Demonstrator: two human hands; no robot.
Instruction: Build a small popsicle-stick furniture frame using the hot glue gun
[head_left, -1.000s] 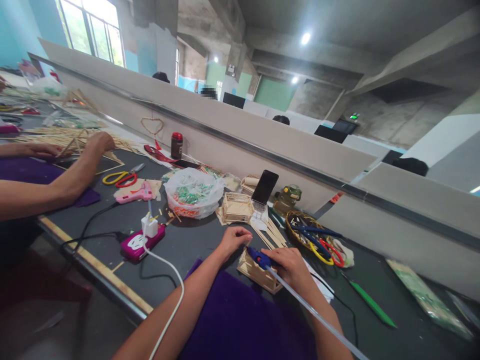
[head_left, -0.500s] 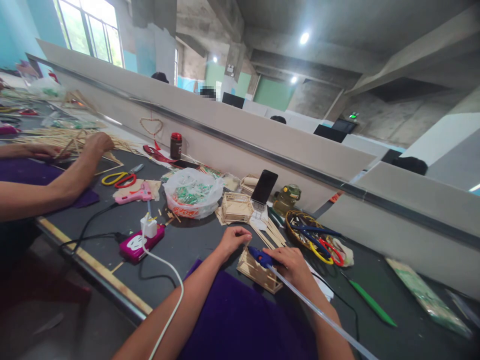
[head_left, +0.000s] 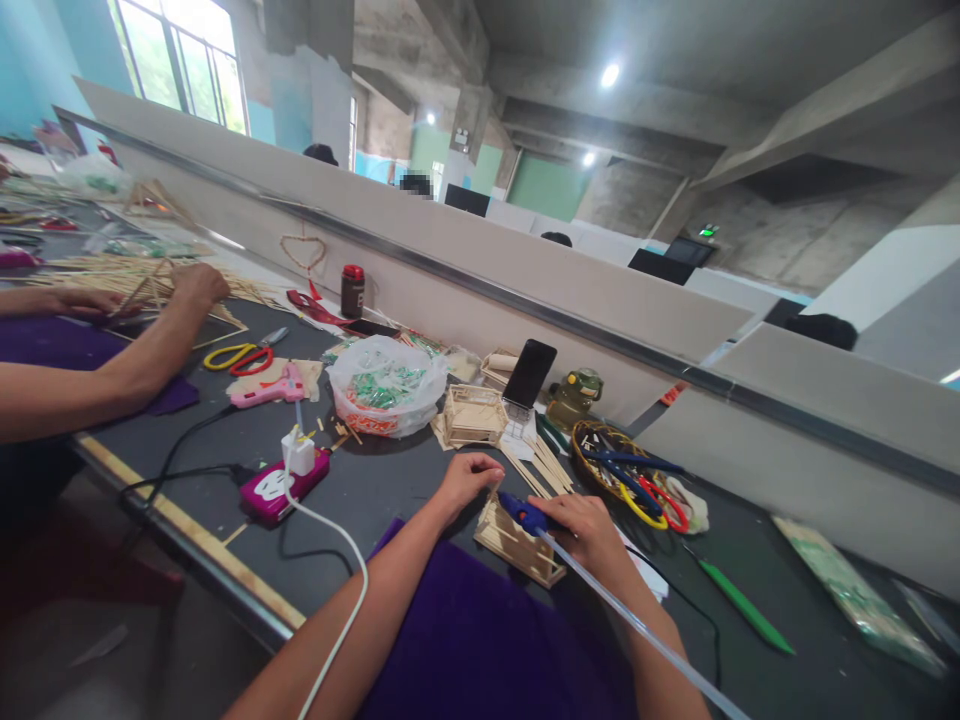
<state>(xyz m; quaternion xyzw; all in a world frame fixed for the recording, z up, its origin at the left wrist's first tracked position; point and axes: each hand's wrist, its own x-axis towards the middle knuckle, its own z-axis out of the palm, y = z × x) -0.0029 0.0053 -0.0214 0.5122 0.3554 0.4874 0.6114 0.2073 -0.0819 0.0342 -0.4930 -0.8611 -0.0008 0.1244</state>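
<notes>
My right hand [head_left: 581, 525] is closed around a blue hot glue gun [head_left: 525, 513], with a long clear glue stick [head_left: 630, 620] running out of its back end. The gun's nozzle points at the upper left corner of a small wooden stick frame [head_left: 517, 545] standing on the dark table. At that same corner my left hand [head_left: 471, 482] pinches a thin wooden stick [head_left: 493, 495], its fingertips close to the nozzle. Just behind lie several loose flat sticks [head_left: 544, 465]. A second small stick model [head_left: 474, 415] sits farther back, near an upright phone [head_left: 529, 372].
A plastic bag [head_left: 386, 385] of green packets stands mid-table. To its left are a pink glue gun [head_left: 270, 390], scissors [head_left: 247, 355] and a purple power strip [head_left: 285, 490]. A wicker basket [head_left: 581, 450] holds tools at right, beyond a green knife [head_left: 746, 605]. A co-worker's arms [head_left: 142, 370] work at far left.
Almost nothing differs. Both my hands and the glue gun keep their place at the frame's corner, with only a very slight shift.
</notes>
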